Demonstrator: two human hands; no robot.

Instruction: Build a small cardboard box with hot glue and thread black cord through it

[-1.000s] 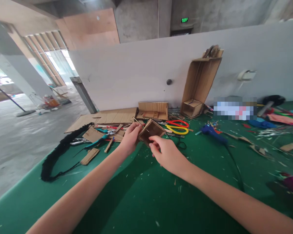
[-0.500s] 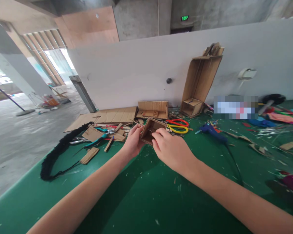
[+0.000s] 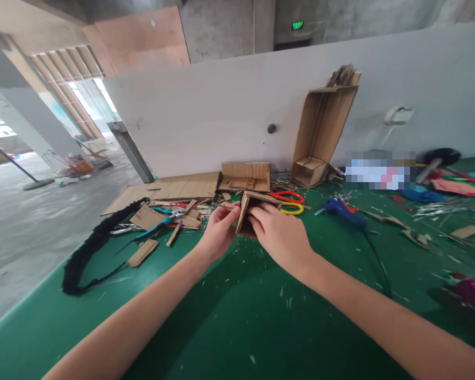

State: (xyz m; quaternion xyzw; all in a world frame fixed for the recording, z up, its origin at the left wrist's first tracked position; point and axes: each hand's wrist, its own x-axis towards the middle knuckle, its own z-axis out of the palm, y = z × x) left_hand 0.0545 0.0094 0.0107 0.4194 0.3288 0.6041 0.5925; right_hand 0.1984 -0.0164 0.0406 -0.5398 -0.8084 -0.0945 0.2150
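Observation:
A small open cardboard box (image 3: 243, 215) is held up over the green table, its open side facing me. My left hand (image 3: 218, 232) is closed at the box's left wall, thumb and fingertips pressed together there. The fingers of my right hand (image 3: 282, 236) reach into the opening and grip the right side, partly hiding the inside. Just behind the box lie scissors with red and yellow handles (image 3: 292, 208), partly covered by it.
Teal-handled pliers (image 3: 158, 226), cardboard scraps (image 3: 143, 253) and a black fuzzy strip (image 3: 83, 253) lie left. A tall cardboard structure (image 3: 320, 126) leans on the white partition (image 3: 206, 116). A blue glue gun (image 3: 344, 212) with its cord lies right on the green table (image 3: 237, 327).
The box has turned and shifted slightly right. My right fingers have gone deeper into it, and my left thumb now shows at its left wall.

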